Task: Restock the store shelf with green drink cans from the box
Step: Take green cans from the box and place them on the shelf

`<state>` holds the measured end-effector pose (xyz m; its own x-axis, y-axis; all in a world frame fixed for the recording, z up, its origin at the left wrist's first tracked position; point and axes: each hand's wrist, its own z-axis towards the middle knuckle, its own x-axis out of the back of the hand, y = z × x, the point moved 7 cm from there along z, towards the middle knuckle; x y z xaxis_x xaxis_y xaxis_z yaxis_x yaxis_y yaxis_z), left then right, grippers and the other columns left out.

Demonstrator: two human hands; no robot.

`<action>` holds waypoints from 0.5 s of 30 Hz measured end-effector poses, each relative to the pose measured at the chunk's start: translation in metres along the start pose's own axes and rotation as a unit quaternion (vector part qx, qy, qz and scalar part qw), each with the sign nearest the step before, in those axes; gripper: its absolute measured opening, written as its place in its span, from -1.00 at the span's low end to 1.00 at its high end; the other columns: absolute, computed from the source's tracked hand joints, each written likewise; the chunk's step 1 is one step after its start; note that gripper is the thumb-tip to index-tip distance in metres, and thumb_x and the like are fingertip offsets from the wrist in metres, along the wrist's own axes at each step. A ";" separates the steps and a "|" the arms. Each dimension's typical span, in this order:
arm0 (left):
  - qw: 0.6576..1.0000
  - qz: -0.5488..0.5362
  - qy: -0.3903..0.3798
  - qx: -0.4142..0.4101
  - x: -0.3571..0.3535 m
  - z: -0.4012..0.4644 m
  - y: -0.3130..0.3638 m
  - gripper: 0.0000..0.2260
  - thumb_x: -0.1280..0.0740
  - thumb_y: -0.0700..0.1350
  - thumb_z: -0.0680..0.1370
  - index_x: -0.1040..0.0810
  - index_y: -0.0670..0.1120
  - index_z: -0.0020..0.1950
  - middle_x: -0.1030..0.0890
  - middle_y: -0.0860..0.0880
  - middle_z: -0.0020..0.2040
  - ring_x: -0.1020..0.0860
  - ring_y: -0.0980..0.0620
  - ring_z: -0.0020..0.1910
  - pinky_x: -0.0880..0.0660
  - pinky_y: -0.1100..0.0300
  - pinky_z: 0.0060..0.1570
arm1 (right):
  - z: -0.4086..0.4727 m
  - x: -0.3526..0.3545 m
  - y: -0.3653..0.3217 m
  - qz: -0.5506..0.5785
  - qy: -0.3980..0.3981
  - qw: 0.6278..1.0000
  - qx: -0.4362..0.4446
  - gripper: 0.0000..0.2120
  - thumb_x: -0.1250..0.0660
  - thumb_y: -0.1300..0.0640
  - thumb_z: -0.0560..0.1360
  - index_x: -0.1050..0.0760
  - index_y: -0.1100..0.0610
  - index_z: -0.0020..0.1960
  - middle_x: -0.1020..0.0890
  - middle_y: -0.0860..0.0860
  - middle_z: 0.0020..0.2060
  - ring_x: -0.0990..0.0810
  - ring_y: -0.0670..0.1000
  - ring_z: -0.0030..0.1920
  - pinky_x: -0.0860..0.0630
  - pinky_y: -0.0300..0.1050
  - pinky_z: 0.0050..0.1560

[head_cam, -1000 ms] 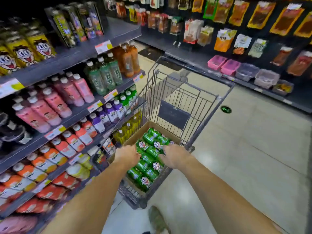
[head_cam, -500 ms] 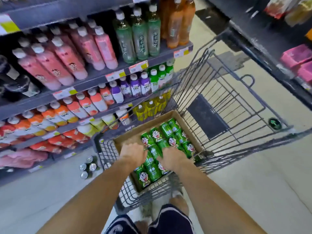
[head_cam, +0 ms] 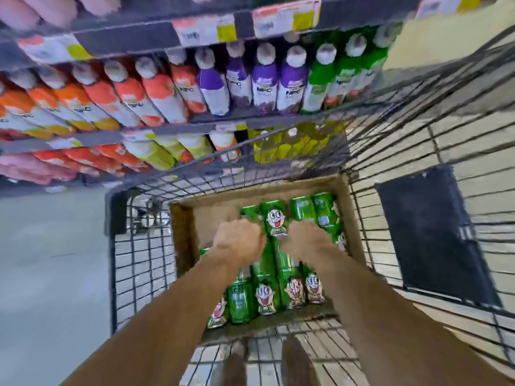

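The green drink cans [head_cam: 267, 277] lie in the brown cardboard box [head_cam: 184, 235] inside the grey wire shopping cart [head_cam: 133, 263], at six o'clock from the store shelf [head_cam: 178, 126]. Left hand [head_cam: 239, 240] and right hand [head_cam: 306, 242] each appear curled around a can. Blur hides the fingers; a loose grip could drop one.

Your left hand [head_cam: 239, 240] and right hand [head_cam: 306, 240] reach down into the cardboard box [head_cam: 184, 235] in the wire cart [head_cam: 390, 140], both curled over green cans [head_cam: 274, 221]; blur hides the exact grip. More cans lie below your wrists. Beyond your hands, the shelf [head_cam: 178, 128] holds rows of bottles [head_cam: 264, 84].
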<state>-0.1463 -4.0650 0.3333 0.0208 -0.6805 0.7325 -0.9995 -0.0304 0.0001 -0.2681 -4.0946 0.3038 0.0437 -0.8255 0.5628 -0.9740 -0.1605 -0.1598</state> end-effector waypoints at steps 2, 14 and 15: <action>0.999 -0.031 0.007 0.031 -0.015 0.018 -0.006 -0.67 -0.11 0.06 0.63 -0.50 -0.10 0.22 -0.59 -0.12 0.17 -0.57 -0.14 0.15 -0.46 0.06 0.05 | 0.029 -0.004 0.004 0.040 0.017 0.999 0.006 -0.58 -0.23 -0.10 0.60 -0.45 0.24 0.23 -0.55 0.23 0.17 -0.54 0.20 0.21 -0.47 -0.02 0.11; 0.887 -0.385 0.014 0.254 -0.084 0.078 -0.035 -0.46 -0.28 0.12 0.58 -0.31 -0.22 0.39 -0.46 -0.24 0.27 -0.47 -0.22 0.24 -0.43 -0.01 0.19 | 0.107 -0.029 0.003 0.191 0.051 0.979 -0.056 -0.57 -0.40 -0.21 0.47 -0.41 0.16 -0.04 -0.59 0.13 0.02 -0.54 0.15 -0.05 -0.40 -0.09 -0.14; 0.881 -0.394 0.014 0.263 -0.089 0.081 -0.037 -0.43 -0.30 0.12 0.56 -0.29 -0.22 0.41 -0.46 -0.23 0.28 -0.47 -0.21 0.25 -0.42 0.00 0.20 | 0.111 -0.032 0.001 0.195 0.041 0.978 -0.062 -0.52 -0.42 -0.21 0.46 -0.43 0.18 0.06 -0.59 0.13 0.05 -0.57 0.16 0.00 -0.41 -0.10 -0.14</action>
<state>-0.1097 -4.0626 0.2136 0.6947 -0.2780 0.6635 -0.5266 -0.8248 0.2058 -0.2456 -4.1286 0.1954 -0.3495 -0.7637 0.5428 -0.9327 0.2288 -0.2787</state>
